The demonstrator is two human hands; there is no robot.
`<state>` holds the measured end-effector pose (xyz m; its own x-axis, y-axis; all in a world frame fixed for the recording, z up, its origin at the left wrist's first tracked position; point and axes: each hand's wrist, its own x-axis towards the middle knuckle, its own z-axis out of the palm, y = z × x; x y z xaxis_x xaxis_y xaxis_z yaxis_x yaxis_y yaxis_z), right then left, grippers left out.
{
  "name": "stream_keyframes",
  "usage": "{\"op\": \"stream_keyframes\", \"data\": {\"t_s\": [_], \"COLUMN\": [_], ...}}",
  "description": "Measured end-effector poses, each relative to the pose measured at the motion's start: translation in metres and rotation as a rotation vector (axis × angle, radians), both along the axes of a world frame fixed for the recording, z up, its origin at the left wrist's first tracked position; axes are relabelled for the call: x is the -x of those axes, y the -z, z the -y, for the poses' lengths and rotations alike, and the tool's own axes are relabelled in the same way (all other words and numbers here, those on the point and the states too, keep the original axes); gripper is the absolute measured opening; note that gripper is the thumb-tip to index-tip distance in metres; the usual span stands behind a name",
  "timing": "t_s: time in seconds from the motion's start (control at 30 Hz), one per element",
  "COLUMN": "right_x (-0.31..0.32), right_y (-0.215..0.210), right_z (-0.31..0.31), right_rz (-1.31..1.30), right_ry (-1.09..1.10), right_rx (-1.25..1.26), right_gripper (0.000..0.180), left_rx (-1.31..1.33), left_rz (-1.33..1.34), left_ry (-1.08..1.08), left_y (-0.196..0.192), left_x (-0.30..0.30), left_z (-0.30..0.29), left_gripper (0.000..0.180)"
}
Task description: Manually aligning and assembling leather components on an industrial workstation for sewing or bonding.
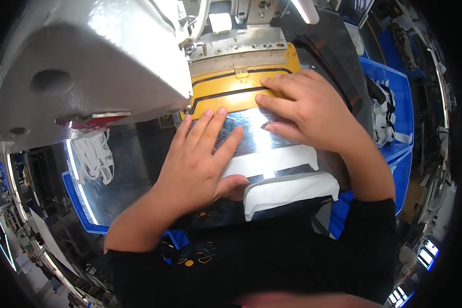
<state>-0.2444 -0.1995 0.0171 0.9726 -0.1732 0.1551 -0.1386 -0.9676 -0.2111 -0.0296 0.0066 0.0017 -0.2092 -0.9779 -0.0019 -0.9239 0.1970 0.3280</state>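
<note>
A yellow sewing template [222, 102] with dark slots lies under a metal clamp bar [241, 42] of the sewing machine. My left hand [197, 161] rests with fingers spread, its fingertips at the template's front left edge and over the shiny metal plate [236, 128]. On the template's right part lie the stretched fingers of my right hand [310, 105], its thumb over the plate. Neither hand grips anything. Near my left thumb is a curved white piece [280, 160], and closer to my body sits a stack of similar white pieces [295, 189].
The big white machine head [102, 61] looms at the left, its lower end close to my left fingertips. White scraps [94, 156] with toothed edges lie below it. A blue bin [403, 110] at the right holds white and black pieces. Another blue tray [79, 208] edges the left.
</note>
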Motion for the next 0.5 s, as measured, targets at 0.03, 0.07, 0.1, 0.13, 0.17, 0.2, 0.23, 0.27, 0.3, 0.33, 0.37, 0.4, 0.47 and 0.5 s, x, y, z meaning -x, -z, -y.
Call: {"op": "stream_keyframes", "data": {"t_s": [0.03,0.07,0.1,0.13,0.17,0.2,0.23,0.27,0.3,0.33,0.37,0.4,0.47,0.5], "right_x": [0.000,-0.001,-0.002,-0.002,-0.003,-0.004,-0.004,-0.004,-0.004,-0.004,-0.004,-0.004,-0.003,-0.003], "right_y": [0.002,0.003,0.004,0.004,0.004,0.005,0.005,0.006,0.007,0.008,0.009,0.008,0.009,0.009], "right_z": [0.002,0.003,0.006,0.008,0.010,0.012,0.013,0.014,0.015,0.016,0.016,0.016,0.016,0.017], "right_rz": [0.007,0.015,0.012,0.016,0.021,0.020,0.004,-0.011,-0.013,-0.014,-0.016,-0.016,-0.019,-0.019], "right_ry": [0.013,0.026,0.021,0.027,0.033,0.028,0.043,0.058,0.055,0.059,0.063,0.061,0.066,0.065], "right_rx": [0.016,0.033,0.035,0.035,0.034,0.035,0.014,-0.007,-0.006,0.001,0.008,0.009,0.011,0.012], "right_gripper": [0.043,0.043,0.043,0.043,0.043,0.043,0.044,0.045,0.045,0.045,0.045,0.045,0.044,0.044], "left_rx": [0.002,0.011,0.019,0.021,0.039,0.056,0.058,0.053,0.047,0.049,0.063,0.076,0.081,0.084], "left_rz": [-0.003,-0.002,-0.001,-0.002,0.007,0.017,0.015,0.032,0.050,0.050,0.076,0.103,0.111,0.119], "left_ry": [-0.005,-0.024,-0.043,-0.048,-0.076,-0.103,-0.106,-0.138,-0.170,-0.171,-0.180,-0.190,-0.220,-0.249], "left_y": [0.000,0.001,0.001,0.001,0.002,0.002,0.002,0.001,0.000,0.001,0.002,0.002,0.001,0.001], "left_x": [-0.001,-0.002,-0.003,-0.004,-0.005,-0.006,-0.007,-0.008,-0.008,-0.009,-0.010,-0.010,-0.009,-0.009], "left_z": [0.000,-0.001,-0.002,-0.002,-0.003,-0.005,-0.005,-0.006,-0.006,-0.007,-0.008,-0.008,-0.010,-0.010], "left_gripper": [0.081,0.080,0.080,0.080,0.078,0.077,0.077,0.076,0.075,0.075,0.075,0.075,0.075,0.075]}}
